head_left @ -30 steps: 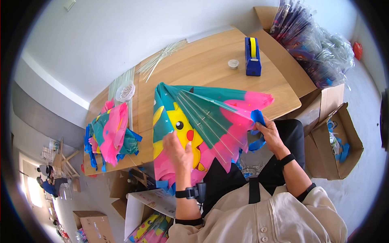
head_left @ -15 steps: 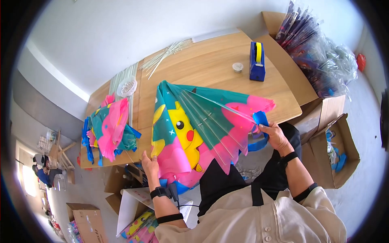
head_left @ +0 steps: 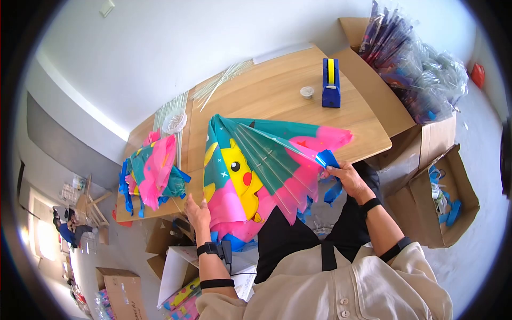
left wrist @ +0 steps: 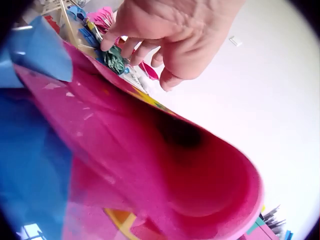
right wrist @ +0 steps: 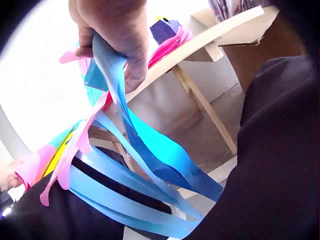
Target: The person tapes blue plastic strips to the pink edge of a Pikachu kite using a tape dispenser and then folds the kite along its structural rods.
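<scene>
A folded kite (head_left: pixel 245 176) in green and pink film, with a yellow cartoon figure and thin white rods, lies over the table's front edge and the person's lap. At its right corner the right hand (head_left: pixel 349 178) pinches a blue ribbon tail (head_left: pixel 326 158) between thumb and fingers. In the right wrist view, long blue streamers (right wrist: pixel 165 150) hang from that hand. The left hand (head_left: pixel 198 214) is beside the kite's left edge, its fingers loosely bent. From the left wrist, this hand (left wrist: pixel 170 40) appears just beyond the curled pink film (left wrist: pixel 200 175), gripping nothing.
A second bundled kite (head_left: pixel 154 170) sits at the table's left end, near a bowl (head_left: pixel 174 122) and white rods (head_left: pixel 221 82). Toward the back right stand a blue tape dispenser (head_left: pixel 331 90) and a small tub (head_left: pixel 307 92). Cardboard boxes (head_left: pixel 445 213) flank the table (head_left: pixel 277 80).
The left hand has swung from over the yellow figure outward to the kite's left edge. Throughout, the right hand keeps its pinch on the blue tail; the kite has barely moved.
</scene>
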The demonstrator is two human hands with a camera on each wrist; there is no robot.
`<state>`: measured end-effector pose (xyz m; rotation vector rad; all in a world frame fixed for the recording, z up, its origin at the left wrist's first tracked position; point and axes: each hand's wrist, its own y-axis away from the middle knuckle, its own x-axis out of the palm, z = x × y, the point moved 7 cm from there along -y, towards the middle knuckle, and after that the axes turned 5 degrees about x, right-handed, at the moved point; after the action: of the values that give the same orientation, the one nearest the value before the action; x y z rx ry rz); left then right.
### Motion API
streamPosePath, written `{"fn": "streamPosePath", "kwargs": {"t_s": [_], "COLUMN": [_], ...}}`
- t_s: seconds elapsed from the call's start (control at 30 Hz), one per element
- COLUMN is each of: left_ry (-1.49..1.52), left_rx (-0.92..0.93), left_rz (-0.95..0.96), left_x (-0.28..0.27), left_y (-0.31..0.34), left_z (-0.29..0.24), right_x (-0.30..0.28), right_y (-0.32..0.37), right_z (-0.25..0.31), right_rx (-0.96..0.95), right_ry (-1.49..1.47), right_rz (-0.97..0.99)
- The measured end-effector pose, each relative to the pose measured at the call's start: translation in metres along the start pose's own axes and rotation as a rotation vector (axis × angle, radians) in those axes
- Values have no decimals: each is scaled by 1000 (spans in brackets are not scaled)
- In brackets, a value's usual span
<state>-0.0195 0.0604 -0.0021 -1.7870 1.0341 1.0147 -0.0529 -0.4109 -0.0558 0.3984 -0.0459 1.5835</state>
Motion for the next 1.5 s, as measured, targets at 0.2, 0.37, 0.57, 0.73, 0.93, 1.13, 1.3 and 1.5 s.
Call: {"fn": "streamPosePath", "kwargs": {"t_s": [0.2, 0.37, 0.57, 0.73, 0.93, 1.13, 1.3, 1.5], "left_ry": [185, 192, 138, 66, -1, -1, 230, 596], "left_rx": [-86, -62, -27, 256, 164, 222, 559, 137], "left_rz": [105, 159, 134, 24, 322, 272, 242, 391], "left_x": [34, 46, 37, 19, 75, 59, 29, 85], "left_y": [-26, -19, -20, -35, -41, -38, -22, 22], "left_z": [16, 27, 26, -55, -70, -84, -174, -202], "right_x": [-4, -11, -12, -7, -2, 9, 11, 2], "right_y": [-2, -2, -9, -12, -9, -4, -6, -3], "right_z": [4, 9, 5, 7, 8, 13, 12, -3], "right_rx": [-5, 3, 29, 36, 54, 101, 59, 32], "right_ry": [-22, -70, -25, -20, 35, 65, 32, -126], "right_rz": [-45, -28, -39, -25, -31, 36, 95, 33]}}
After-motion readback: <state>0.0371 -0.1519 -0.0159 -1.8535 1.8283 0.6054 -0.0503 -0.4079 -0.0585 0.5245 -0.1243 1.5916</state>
